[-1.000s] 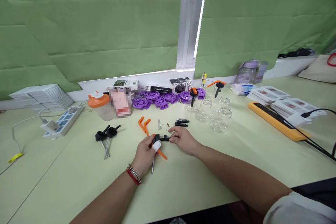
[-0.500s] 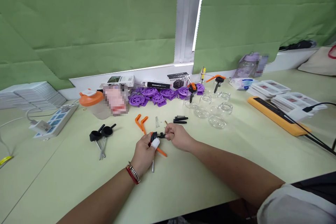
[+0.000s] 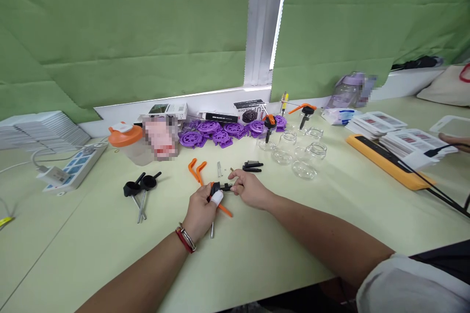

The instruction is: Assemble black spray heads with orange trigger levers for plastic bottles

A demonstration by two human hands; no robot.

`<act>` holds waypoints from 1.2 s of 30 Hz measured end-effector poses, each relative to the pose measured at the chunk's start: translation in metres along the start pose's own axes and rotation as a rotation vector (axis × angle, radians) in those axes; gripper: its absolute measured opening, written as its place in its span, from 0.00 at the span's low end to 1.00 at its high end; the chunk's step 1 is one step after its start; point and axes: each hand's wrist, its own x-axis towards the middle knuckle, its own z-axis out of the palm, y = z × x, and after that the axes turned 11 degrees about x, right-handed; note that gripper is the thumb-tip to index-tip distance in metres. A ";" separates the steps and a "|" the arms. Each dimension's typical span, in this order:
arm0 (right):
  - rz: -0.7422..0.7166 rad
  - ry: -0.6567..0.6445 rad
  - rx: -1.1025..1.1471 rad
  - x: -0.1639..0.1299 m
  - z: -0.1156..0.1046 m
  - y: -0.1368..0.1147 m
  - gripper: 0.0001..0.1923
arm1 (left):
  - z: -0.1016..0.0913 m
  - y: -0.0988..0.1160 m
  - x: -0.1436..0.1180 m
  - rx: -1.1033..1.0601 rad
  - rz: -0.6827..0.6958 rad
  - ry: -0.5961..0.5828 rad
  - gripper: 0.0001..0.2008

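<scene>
My left hand (image 3: 200, 209), with a white wrap on the thumb, grips a small black clamp body (image 3: 216, 187) that has an orange lever (image 3: 224, 210) and a metal rod (image 3: 212, 228) sticking toward me. My right hand (image 3: 249, 189) pinches the black end of the same clamp from the right. Both hands rest on the pale green table (image 3: 257, 254). Just beyond them lie two loose orange levers (image 3: 196, 169), two metal pins (image 3: 219, 169) and small black parts (image 3: 252, 166).
Two black-headed clamp pieces (image 3: 141, 186) lie to the left. Purple wheels (image 3: 220, 133), boxes, an orange-lidded cup (image 3: 127, 143) and glass jars (image 3: 299, 151) stand further back. A power strip (image 3: 69, 168) is at left, an orange strip (image 3: 385, 161) with cables and card stacks at right.
My hands stay together on the clamp, the right fingers closing in slightly on its end. The view has shifted a little. A white tray and another person's hand appeared at the far right.
</scene>
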 end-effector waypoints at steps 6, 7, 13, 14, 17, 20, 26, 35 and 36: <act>0.007 0.001 0.030 0.000 0.000 0.000 0.06 | 0.000 -0.004 0.002 0.008 0.016 0.007 0.12; 0.009 0.002 0.031 0.001 0.000 0.000 0.06 | 0.000 -0.004 0.002 0.010 0.015 0.015 0.12; -0.017 -0.011 0.042 0.003 -0.001 0.006 0.07 | 0.001 -0.002 0.001 0.022 0.028 0.044 0.10; -0.018 -0.011 0.044 0.003 -0.001 0.006 0.07 | 0.001 -0.002 0.001 0.019 0.029 0.044 0.10; -0.013 -0.001 0.041 0.003 -0.001 0.007 0.08 | 0.001 -0.003 0.001 -0.002 0.021 0.043 0.11; -0.023 0.007 0.031 0.003 0.000 0.008 0.06 | 0.002 -0.004 0.001 -0.029 0.020 0.051 0.12; -0.030 0.000 0.039 0.003 0.000 0.010 0.06 | 0.002 -0.003 0.001 -0.043 0.031 0.091 0.12; -0.039 0.018 0.036 0.002 0.000 0.006 0.07 | 0.002 -0.004 0.001 0.006 0.011 0.063 0.11; -0.032 0.019 0.033 0.002 0.000 0.006 0.08 | 0.002 -0.003 0.001 0.007 0.007 0.060 0.11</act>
